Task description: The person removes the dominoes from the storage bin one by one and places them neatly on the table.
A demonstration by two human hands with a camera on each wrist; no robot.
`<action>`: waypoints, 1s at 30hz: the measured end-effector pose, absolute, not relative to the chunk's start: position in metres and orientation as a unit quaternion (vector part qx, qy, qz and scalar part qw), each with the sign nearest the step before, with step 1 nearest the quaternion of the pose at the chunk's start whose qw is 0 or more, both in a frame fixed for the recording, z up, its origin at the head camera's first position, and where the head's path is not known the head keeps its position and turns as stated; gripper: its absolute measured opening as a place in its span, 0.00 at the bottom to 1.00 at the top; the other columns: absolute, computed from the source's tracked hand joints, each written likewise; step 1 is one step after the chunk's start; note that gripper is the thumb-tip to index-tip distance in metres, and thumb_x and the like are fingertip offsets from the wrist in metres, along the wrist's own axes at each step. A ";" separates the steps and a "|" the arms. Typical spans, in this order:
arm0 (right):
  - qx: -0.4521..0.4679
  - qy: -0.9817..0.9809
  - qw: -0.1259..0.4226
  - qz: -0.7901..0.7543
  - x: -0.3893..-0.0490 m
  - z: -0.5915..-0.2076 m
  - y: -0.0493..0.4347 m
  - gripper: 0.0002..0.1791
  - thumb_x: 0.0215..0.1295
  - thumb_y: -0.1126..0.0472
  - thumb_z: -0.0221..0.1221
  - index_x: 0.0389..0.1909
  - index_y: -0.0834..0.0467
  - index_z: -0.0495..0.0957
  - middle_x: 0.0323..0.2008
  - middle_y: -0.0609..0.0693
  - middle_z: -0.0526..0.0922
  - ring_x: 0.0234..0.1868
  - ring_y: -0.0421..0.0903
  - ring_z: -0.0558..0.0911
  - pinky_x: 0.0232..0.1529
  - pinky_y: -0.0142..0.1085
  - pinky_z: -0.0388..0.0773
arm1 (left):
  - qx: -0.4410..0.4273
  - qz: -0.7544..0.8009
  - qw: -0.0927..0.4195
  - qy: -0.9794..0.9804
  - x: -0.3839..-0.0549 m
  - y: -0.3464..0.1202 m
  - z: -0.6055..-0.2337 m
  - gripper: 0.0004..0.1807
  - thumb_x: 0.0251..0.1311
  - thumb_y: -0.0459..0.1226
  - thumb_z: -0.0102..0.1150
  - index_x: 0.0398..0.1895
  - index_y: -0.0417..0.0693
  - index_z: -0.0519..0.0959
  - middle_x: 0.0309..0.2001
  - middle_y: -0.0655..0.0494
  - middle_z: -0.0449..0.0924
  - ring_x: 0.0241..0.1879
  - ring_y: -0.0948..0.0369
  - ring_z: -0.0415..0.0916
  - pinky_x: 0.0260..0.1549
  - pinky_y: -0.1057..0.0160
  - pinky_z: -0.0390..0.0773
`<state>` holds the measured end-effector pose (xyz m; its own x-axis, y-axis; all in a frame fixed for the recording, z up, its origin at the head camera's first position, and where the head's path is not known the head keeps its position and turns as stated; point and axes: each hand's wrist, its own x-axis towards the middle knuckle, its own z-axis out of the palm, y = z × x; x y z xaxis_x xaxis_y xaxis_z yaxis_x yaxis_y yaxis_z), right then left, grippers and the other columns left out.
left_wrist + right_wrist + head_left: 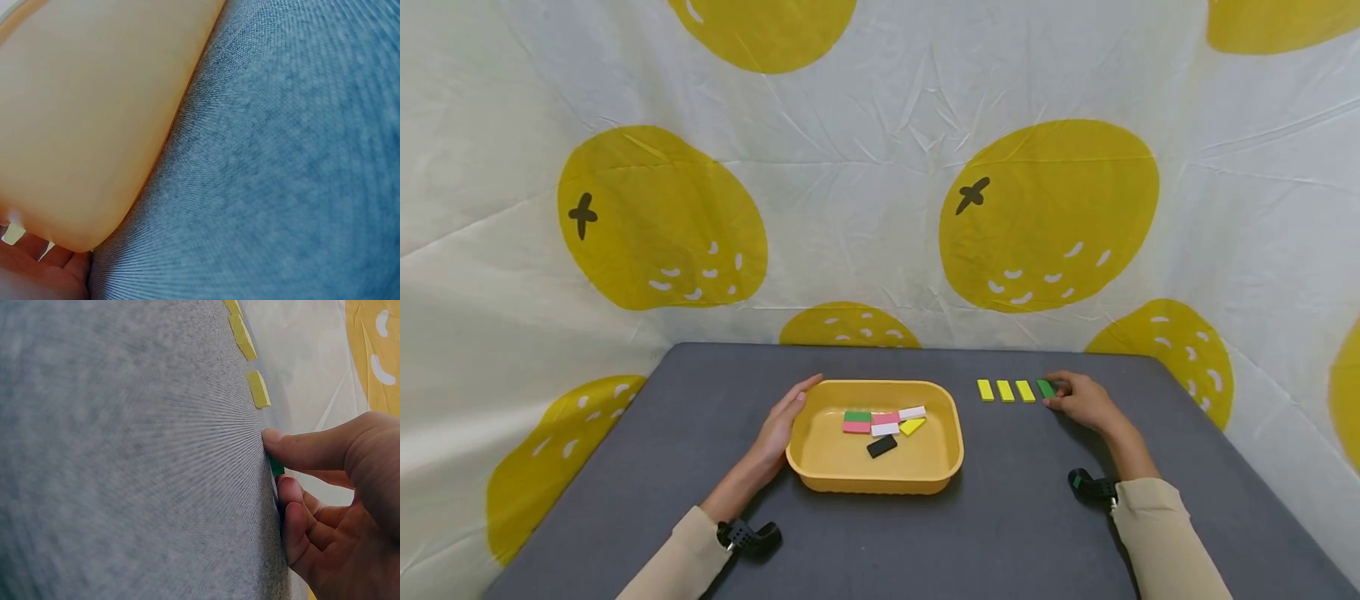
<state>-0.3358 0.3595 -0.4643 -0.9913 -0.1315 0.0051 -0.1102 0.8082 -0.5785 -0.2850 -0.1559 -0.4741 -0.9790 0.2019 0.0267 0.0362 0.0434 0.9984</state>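
At the far right of the table my right hand [1084, 402] pinches a green domino-like tile [1046, 389] between thumb and fingers. In the right wrist view the fingers hide most of that green tile [277, 466]. Just left of it stand three yellow tiles [1005, 391] in a spaced row. My left hand [780, 429] rests against the left side of a yellow plastic tub [874, 485], its fingers stretched along the wall. Inside the tub lie a green tile [857, 417], a black tile [882, 447], a yellow tile [912, 427], and some pink and white ones.
A dark grey cloth covers the table [1000, 533]. Behind it hangs a white curtain [865, 208] printed with large yellow fruit. Each wrist wears a black camera mount, one at the left [749, 538] and one at the right [1092, 487].
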 end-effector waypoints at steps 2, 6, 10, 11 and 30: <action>-0.064 0.951 0.018 -0.303 -0.336 -0.464 0.359 0.29 0.69 0.63 0.64 0.66 0.72 0.72 0.32 0.56 0.79 0.30 0.47 0.71 0.32 0.38 0.65 | 0.085 0.690 0.062 0.716 -0.286 -0.156 -0.474 0.26 0.85 0.45 0.30 0.80 0.52 0.61 0.81 0.50 0.56 0.79 0.49 0.58 0.75 0.44 0.62; -0.068 0.950 0.018 -0.304 -0.335 -0.464 0.360 0.29 0.69 0.63 0.63 0.66 0.73 0.71 0.31 0.55 0.78 0.29 0.47 0.70 0.32 0.39 0.65 | 0.095 0.692 0.066 0.713 -0.288 -0.156 -0.474 0.27 0.85 0.44 0.30 0.81 0.48 0.59 0.82 0.48 0.54 0.80 0.48 0.55 0.76 0.42 0.59; -0.073 0.947 0.015 -0.312 -0.334 -0.463 0.362 0.31 0.68 0.63 0.64 0.67 0.74 0.69 0.31 0.56 0.78 0.29 0.46 0.70 0.31 0.38 0.66 | 0.096 0.689 0.067 0.715 -0.289 -0.155 -0.474 0.27 0.85 0.45 0.30 0.81 0.48 0.59 0.82 0.48 0.54 0.81 0.48 0.54 0.77 0.41 0.58; -0.074 0.946 0.015 -0.314 -0.334 -0.462 0.362 0.31 0.68 0.63 0.65 0.67 0.73 0.69 0.32 0.57 0.78 0.29 0.47 0.71 0.31 0.38 0.67 | 0.095 0.688 0.065 0.717 -0.288 -0.155 -0.473 0.27 0.85 0.45 0.30 0.81 0.48 0.59 0.82 0.48 0.54 0.81 0.48 0.54 0.77 0.41 0.58; -0.090 0.935 -0.038 -0.341 -0.327 -0.418 0.337 0.33 0.74 0.48 0.62 0.72 0.63 0.70 0.64 0.72 0.75 0.49 0.63 0.83 0.38 0.44 0.82 | 0.083 0.687 0.063 0.719 -0.286 -0.155 -0.473 0.27 0.85 0.45 0.30 0.81 0.51 0.61 0.81 0.50 0.56 0.80 0.50 0.57 0.76 0.45 0.61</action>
<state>-0.3274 0.3367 -0.4178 -0.9808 -0.1427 0.1330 -0.1948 0.7505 -0.6315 -0.2859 -0.1549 -0.4730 -0.9784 0.2053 0.0239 0.0331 0.0414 0.9986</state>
